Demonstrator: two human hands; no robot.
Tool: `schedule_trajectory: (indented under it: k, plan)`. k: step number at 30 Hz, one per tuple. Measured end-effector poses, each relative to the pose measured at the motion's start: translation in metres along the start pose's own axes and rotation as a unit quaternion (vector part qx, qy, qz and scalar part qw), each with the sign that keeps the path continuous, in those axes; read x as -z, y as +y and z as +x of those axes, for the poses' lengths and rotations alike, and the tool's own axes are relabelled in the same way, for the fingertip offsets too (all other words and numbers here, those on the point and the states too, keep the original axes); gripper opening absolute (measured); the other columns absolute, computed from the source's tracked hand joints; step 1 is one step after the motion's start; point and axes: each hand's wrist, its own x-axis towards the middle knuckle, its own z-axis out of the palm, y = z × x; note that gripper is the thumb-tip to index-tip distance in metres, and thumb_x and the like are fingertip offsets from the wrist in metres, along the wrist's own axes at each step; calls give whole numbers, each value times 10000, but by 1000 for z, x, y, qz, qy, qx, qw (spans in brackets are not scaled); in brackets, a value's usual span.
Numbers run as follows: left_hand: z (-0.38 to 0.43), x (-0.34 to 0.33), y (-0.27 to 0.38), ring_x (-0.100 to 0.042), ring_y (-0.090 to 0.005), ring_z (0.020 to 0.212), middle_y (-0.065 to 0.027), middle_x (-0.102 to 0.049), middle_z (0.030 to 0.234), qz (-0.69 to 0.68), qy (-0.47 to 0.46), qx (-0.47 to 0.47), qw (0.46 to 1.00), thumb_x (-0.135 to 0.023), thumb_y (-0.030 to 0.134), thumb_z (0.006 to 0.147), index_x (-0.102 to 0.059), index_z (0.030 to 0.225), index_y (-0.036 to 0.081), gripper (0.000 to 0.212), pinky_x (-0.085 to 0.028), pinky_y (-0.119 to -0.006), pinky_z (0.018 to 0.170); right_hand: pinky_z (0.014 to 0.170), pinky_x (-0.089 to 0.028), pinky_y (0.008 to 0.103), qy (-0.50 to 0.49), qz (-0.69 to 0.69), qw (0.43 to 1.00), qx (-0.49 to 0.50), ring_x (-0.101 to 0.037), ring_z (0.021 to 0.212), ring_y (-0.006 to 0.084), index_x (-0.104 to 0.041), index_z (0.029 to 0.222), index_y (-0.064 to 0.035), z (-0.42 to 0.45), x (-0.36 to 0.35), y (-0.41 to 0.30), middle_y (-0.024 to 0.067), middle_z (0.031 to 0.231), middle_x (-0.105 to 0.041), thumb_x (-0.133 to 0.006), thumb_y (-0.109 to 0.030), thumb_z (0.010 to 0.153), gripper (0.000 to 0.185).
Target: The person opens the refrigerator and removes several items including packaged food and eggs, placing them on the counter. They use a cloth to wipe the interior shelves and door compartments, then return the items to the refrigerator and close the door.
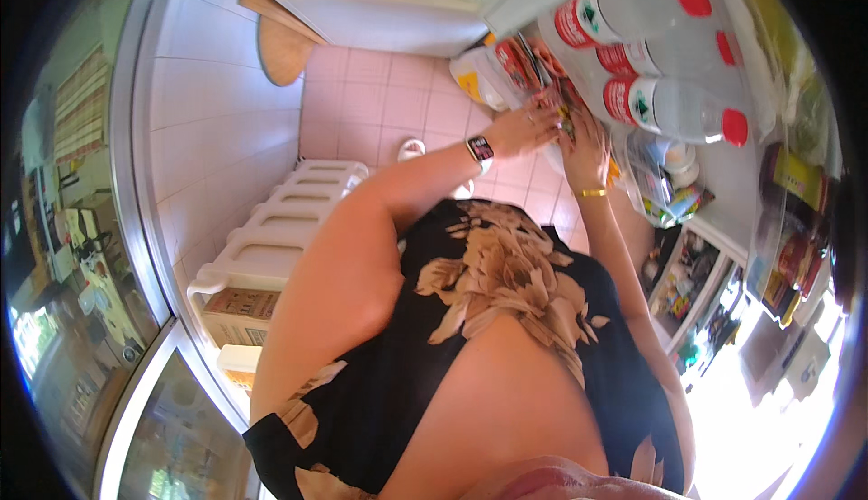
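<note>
My left hand point(525, 130), with a smartwatch point(480, 149) at its wrist, meets my right hand point(585, 151) among red printed packages. Between their fingers is a small glossy plastic packet point(564, 120), mostly covered, with yellow and green on it. A gold bracelet point(592, 193) circles my right wrist. Just beyond the fingers lie red printed packages point(519, 62). Beside my left hand is a white container with a yellow patch point(475, 83). Large clear plastic bottles point(668, 107) with red caps and red-and-white labels stand right of my hands.
A clear bin point(654, 178) holds a white jar and packets near my right wrist. Packed shelves point(692, 273) line the right side. Left are a white plastic rack point(291, 212), a cardboard box point(237, 313) and a metal-framed glass panel point(74, 229). Pink tiles point(390, 96) cover the floor.
</note>
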Motion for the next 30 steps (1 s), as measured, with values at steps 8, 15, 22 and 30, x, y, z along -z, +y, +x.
schedule_trajectory:
  k: [8, 15, 22, 30]
  plan:
    - [-36, 27, -3, -332, -317, 1387, -144, -346, 1498, -67, 104, 98, 987, -638, 152, 802, -413, 1387, 37, 637, -294, -462, 1122, 1023, -383, 475, 51, 22, 996, 67, -519, 1180, 313, -599, 1160, -27, 7, 10, -40, 154, 1231, -582, -645, -81, 783, 384]
    - [-117, 18, -29, -462, -375, 1243, -194, -470, 1365, -141, 266, 318, 899, -663, 35, 730, -442, 1330, 23, 639, -369, -459, 1043, 880, -499, 390, 27, 281, 945, 164, -616, 1030, 310, -618, 1113, -23, 46, -5, -137, 140, 1202, -608, -649, -56, 823, 293]
    - [-232, 18, -145, -495, -393, 1185, -225, -524, 1285, -77, 317, 501, 802, -624, 61, 808, -445, 1322, 0, 548, -394, -469, 1004, 812, -520, 374, -83, 286, 950, 97, -637, 933, 296, -583, 1189, -49, 172, -79, -177, 165, 1228, -582, -657, -175, 867, 354]
    - [-268, 88, -241, -487, -387, 1185, -222, -525, 1285, -84, 455, 567, 682, -597, 114, 869, -454, 1325, 0, 492, -377, -459, 1019, 1048, -381, 439, 16, 169, 983, -75, -467, 1240, 385, -504, 1324, -62, 375, -179, -173, 243, 1351, -476, -642, -401, 849, 600]
